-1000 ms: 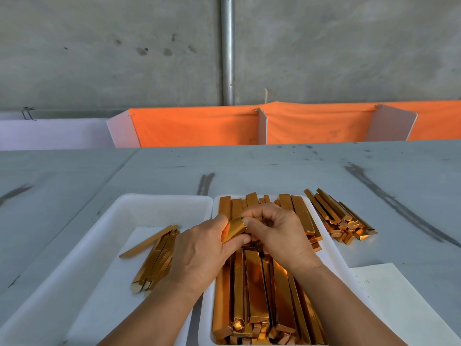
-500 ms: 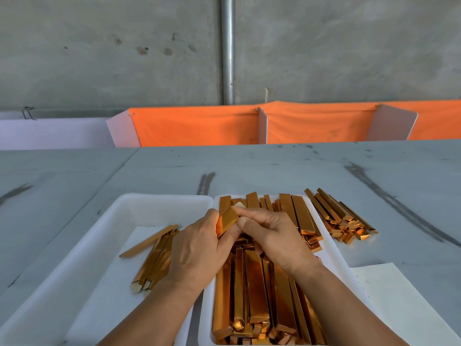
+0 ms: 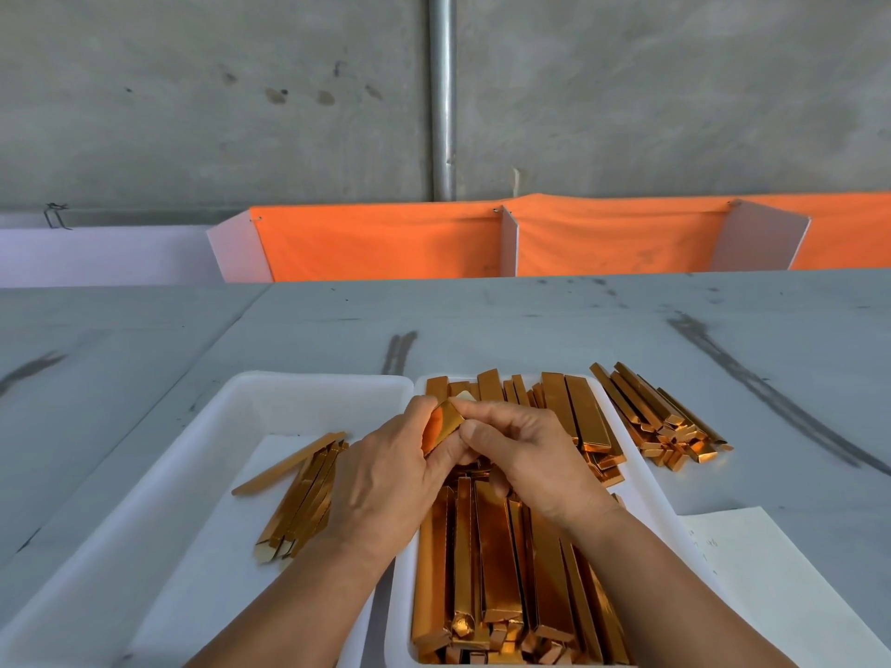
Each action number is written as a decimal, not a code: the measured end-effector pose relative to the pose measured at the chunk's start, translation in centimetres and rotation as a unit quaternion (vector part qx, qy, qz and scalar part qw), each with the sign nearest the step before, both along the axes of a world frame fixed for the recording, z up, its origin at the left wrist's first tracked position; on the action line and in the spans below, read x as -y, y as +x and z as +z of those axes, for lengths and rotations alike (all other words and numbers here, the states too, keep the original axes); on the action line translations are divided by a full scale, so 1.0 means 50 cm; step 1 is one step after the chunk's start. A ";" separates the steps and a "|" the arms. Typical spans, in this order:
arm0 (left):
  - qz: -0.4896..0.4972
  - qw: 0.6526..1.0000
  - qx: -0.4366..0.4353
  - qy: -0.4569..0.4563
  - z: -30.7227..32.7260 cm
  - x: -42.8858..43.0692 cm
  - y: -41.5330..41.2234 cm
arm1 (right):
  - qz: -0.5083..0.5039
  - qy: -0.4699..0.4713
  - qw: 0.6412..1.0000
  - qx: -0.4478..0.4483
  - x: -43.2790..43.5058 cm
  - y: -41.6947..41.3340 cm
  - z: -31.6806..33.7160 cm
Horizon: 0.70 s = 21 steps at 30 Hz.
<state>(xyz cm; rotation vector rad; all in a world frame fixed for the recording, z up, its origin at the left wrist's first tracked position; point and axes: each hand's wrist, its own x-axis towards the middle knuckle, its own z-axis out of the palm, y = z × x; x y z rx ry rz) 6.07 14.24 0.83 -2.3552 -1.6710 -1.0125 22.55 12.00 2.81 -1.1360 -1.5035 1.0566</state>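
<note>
Holding gold box point(image 3: 446, 422) — left hand point(image 3: 385, 484) fingers curled round it | right hand point(image 3: 528, 462) pinching its tip

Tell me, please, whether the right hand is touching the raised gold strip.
Touching: the head view shows the right hand pinching the gold strip, which the left hand also holds.

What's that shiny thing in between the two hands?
A small gold foil piece, seen in the head view. The left hand and the right hand both pinch it above the full white tray.
</note>
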 end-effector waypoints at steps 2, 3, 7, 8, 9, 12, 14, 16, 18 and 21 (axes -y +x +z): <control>-0.011 1.000 0.000 -0.001 0.000 0.000 0.002 | -0.001 0.002 1.000 0.004 -0.001 0.002 -0.003; -0.014 1.000 -0.001 -0.001 0.000 0.001 0.002 | -0.001 0.002 1.000 0.005 -0.001 0.002 -0.004; -0.013 1.000 0.008 -0.004 0.002 0.003 0.002 | -0.006 0.008 1.000 0.006 -0.003 -0.004 -0.010; -0.011 1.000 0.010 -0.006 0.002 0.003 0.002 | -0.012 0.010 1.000 0.003 -0.003 -0.007 -0.012; -0.010 1.000 0.013 -0.008 0.002 0.002 0.003 | -0.018 0.013 1.000 0.002 -0.003 -0.009 -0.014; -0.009 1.000 0.022 -0.012 0.001 0.001 0.004 | -0.034 0.023 0.999 0.009 -0.002 -0.013 -0.014; -0.006 1.000 0.021 -0.011 0.000 0.000 0.003 | -0.033 0.024 0.999 0.014 -0.003 -0.012 -0.014; -0.009 1.000 0.024 -0.009 0.000 0.000 0.002 | -0.016 0.015 1.000 0.016 -0.003 -0.011 -0.013; -0.015 1.000 0.024 -0.006 0.001 0.001 0.002 | 0.009 0.007 1.000 0.010 -0.002 -0.010 -0.010; -0.028 0.999 0.026 -0.007 0.000 0.002 0.001 | 0.020 -0.003 1.000 -0.001 -0.001 -0.007 -0.005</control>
